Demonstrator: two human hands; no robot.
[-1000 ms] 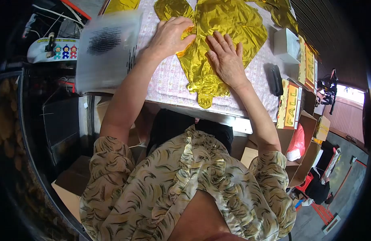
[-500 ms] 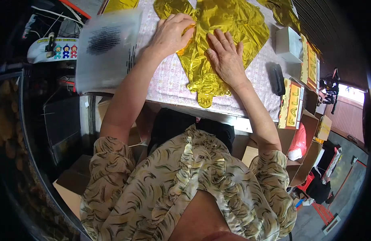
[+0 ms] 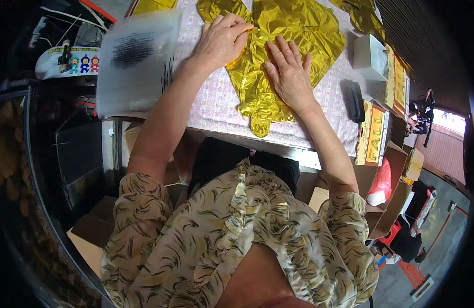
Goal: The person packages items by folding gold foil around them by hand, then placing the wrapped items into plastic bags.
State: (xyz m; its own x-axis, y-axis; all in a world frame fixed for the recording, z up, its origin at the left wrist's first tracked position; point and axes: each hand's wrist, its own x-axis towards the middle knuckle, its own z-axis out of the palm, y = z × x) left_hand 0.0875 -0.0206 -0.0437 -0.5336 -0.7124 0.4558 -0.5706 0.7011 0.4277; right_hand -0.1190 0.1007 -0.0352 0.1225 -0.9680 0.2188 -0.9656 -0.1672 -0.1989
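A flat, creased gold foil balloon (image 3: 298, 25) lies on the cloth-covered table, with a scalloped, tab-like end (image 3: 260, 123) pointing toward me. My left hand (image 3: 224, 41) is closed at the balloon's left part, thumb and index finger pinched together on a fold of foil near the middle seam. An orange-tinted patch of foil shows under that hand. Fingers stretched out, my right hand (image 3: 290, 74) rests flat on the foil right of the seam.
A clear plastic bag (image 3: 139, 61) with dark print lies at the left. More gold foil (image 3: 357, 18) sits at the far right. A white box (image 3: 369, 57), a black case (image 3: 355, 102) and a yellow "FALL" package (image 3: 374, 134) line the table's right side. Cardboard boxes (image 3: 390, 179) stand beyond.
My left hand has shifted very slightly along the seam, its fingertips still pinching the foil. The right hand stays nearly in place, and the balloon's near end has barely moved.
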